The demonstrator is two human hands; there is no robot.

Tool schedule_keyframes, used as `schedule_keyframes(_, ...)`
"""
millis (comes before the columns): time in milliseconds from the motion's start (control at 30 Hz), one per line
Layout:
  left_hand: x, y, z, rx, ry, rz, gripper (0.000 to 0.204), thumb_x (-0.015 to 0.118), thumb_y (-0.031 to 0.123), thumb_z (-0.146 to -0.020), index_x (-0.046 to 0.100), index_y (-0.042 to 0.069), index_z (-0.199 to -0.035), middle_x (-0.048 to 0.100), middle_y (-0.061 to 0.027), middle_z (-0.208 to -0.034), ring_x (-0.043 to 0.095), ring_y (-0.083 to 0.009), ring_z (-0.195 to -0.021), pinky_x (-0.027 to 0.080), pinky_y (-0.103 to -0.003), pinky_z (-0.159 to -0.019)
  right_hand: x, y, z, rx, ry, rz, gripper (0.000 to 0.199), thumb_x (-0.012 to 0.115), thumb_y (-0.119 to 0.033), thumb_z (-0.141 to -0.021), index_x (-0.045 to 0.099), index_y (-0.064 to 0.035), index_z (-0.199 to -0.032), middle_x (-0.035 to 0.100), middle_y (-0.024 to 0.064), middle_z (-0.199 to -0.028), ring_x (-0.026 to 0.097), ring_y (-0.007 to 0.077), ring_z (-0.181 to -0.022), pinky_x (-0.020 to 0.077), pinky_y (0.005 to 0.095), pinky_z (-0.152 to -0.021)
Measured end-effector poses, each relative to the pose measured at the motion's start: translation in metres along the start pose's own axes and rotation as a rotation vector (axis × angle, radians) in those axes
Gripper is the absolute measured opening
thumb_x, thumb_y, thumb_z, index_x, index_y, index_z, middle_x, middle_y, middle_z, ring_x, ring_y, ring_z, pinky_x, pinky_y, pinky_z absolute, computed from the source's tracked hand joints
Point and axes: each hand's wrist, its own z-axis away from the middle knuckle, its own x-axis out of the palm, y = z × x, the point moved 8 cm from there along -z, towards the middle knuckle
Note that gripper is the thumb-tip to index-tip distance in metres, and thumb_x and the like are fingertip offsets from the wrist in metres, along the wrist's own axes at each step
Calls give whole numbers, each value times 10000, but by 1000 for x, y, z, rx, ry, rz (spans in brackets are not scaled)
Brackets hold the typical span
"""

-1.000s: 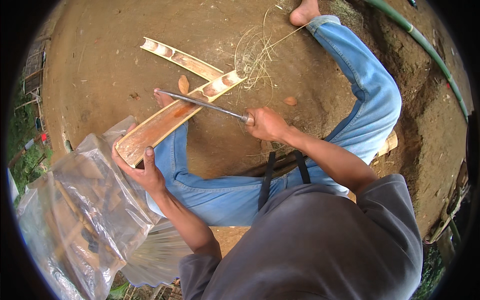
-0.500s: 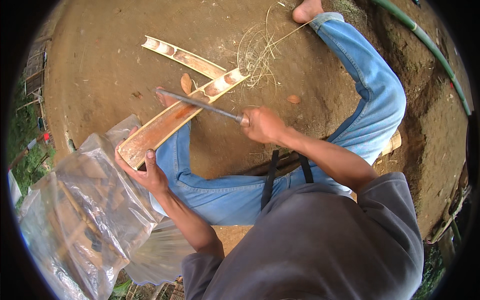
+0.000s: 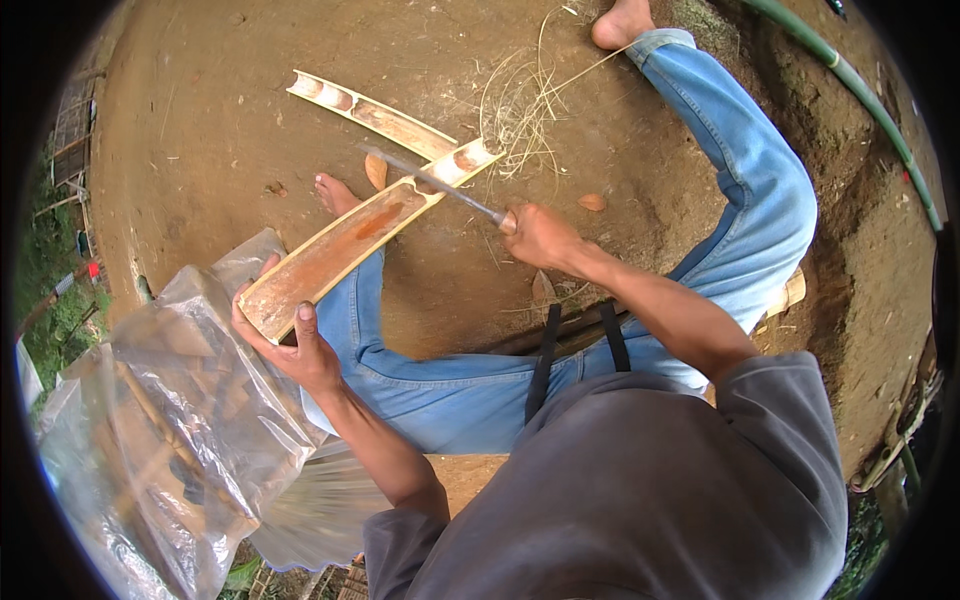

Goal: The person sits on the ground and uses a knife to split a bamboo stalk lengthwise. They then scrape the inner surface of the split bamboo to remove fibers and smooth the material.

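Note:
A split length of bamboo (image 3: pixel 335 245), hollow side up, slants from my left hand toward the ground ahead. My left hand (image 3: pixel 290 330) grips its near end, the thumb over the rim and fingers along the far side. In my right hand (image 3: pixel 545 238) is the wooden handle of a long, narrow-bladed knife (image 3: pixel 462 200). The blade lies across the bamboo close to the inner node, its tip reaching past the far edge. Beyond, a second split bamboo piece (image 3: pixel 400 122) rests on the dirt, one end beside the held piece.
Thin curled bamboo strips (image 3: pixel 530 115) lie tangled on the dirt ground (image 3: pixel 200 130). Clear plastic sheeting (image 3: pixel 170 430) covers things at my left. My legs in blue jeans (image 3: pixel 745 200) are spread around the work. A green bamboo pole (image 3: pixel 850 85) runs along the far right.
The knife has moved up along the bamboo, away from my left hand and toward the node, with my right hand shifting slightly right and forward. My left hand keeps its hold.

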Motion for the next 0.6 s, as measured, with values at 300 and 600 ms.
schedule_keyframes(300, 5, 6, 0, -4, 43, 0, 792, 811, 336, -819, 333, 24, -1369, 551, -288, -1297, 557, -323, -1213, 460, -446, -1042, -1, -34, 0, -211, 48, 109, 172, 596, -119, -856, 667, 23, -923, 666, 237, -743, 672, 351, -661, 529, 466, -636)
schedule_keyframes(600, 8, 9, 0, -10, 50, -4, 802, 827, 345, -802, 342, 30, -1357, 559, -274, -1284, 562, -328, -1208, 474, -448, -1033, -5, -23, 0, -137, 7, 88, 184, 578, -136, -906, 665, 25, -929, 666, 236, -739, 654, 336, -617, 522, 480, -625)
